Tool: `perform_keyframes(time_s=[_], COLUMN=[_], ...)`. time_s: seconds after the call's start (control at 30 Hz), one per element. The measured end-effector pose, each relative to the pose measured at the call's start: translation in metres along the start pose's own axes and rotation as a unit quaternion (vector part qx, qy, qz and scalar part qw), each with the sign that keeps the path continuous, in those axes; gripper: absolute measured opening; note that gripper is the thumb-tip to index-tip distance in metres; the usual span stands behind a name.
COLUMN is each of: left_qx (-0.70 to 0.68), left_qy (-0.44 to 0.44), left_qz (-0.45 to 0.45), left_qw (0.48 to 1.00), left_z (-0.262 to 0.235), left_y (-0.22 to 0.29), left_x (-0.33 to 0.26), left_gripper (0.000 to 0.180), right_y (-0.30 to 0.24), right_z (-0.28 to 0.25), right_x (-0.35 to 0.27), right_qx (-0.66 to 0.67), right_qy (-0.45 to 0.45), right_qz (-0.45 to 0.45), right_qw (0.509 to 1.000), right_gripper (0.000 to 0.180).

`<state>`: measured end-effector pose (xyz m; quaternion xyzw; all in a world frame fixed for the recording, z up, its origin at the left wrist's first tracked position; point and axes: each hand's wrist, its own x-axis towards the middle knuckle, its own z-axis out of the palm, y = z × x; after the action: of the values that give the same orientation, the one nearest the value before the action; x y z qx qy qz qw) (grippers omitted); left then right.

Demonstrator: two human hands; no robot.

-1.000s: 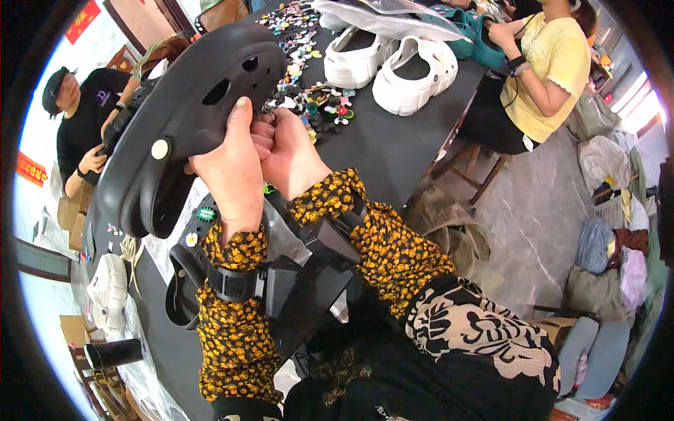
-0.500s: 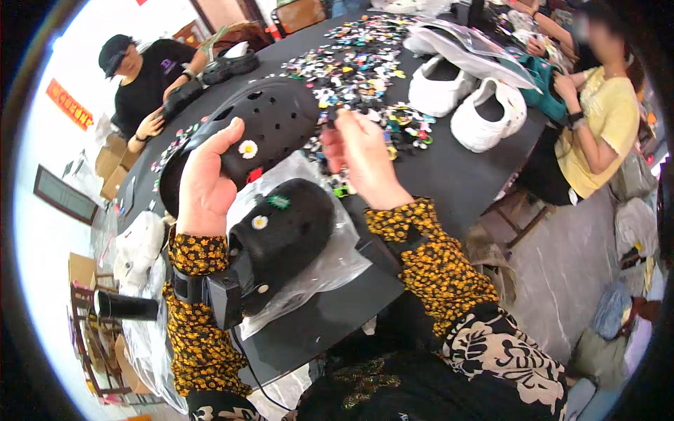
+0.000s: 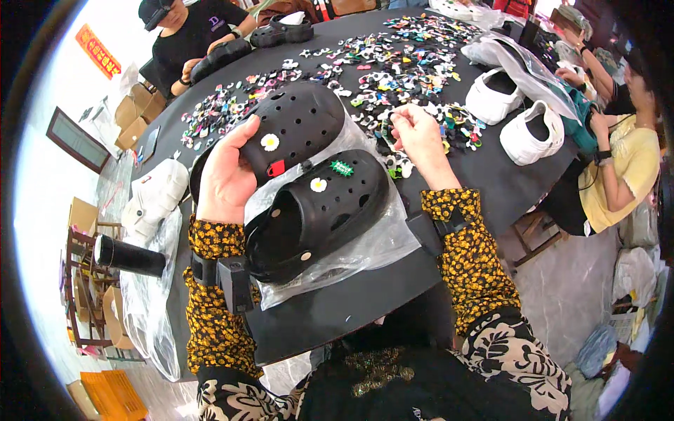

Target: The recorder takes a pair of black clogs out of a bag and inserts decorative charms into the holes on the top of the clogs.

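My left hand (image 3: 228, 179) is closed round a black clog (image 3: 298, 116) with a white daisy charm (image 3: 269, 142) and a red charm (image 3: 276, 168) on its upper. Below it, a second black clog (image 3: 344, 200) lies on a clear plastic bag (image 3: 382, 249). This one carries a daisy charm (image 3: 318, 184) and a green charm (image 3: 342, 168). Off the toes of the clogs, my right hand (image 3: 421, 144) has thumb and fingertips pinched together near the loose charms (image 3: 393, 88). Whatever sits between those fingertips is too small to make out.
White clogs (image 3: 537, 133) stand at the right of the dark table (image 3: 330, 319), beside plastic wrapping (image 3: 516, 59). At the left are another white clog (image 3: 154, 196) and a black cylinder (image 3: 130, 256). One person (image 3: 200, 31) handles dark clogs across the table; another (image 3: 621, 165) sits at right.
The view has swung, shifting the scene rightward. My left hand has lowered and tilted the held clog beside the second one. My right hand has drawn away from its toe.
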<state>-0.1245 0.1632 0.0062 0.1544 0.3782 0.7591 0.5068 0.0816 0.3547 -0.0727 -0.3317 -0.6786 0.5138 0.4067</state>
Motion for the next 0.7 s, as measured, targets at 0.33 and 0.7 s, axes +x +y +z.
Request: perform_keyframes(time_s=[0.33,0.7], left_qx=[-0.057,-0.107], left_qy=[0.043,-0.018], left_qz=[0.009,0.024], left_qw=[0.997,0.994], left_z=[-0.045,-0.013], left_y=[-0.001,-0.001], left_x=[0.008,-0.028], left_gripper=[0.023,0.027], right_y=[0.010,-0.089], right_z=[0.004,0.039], right_x=[0.000,-0.050], right_qx=[-0.063,-0.138], right_qy=[-0.051,-0.053], right_qz=[-0.042,-0.447], right_qw=[0.996,0.882], right_gripper=[0.024,0.014])
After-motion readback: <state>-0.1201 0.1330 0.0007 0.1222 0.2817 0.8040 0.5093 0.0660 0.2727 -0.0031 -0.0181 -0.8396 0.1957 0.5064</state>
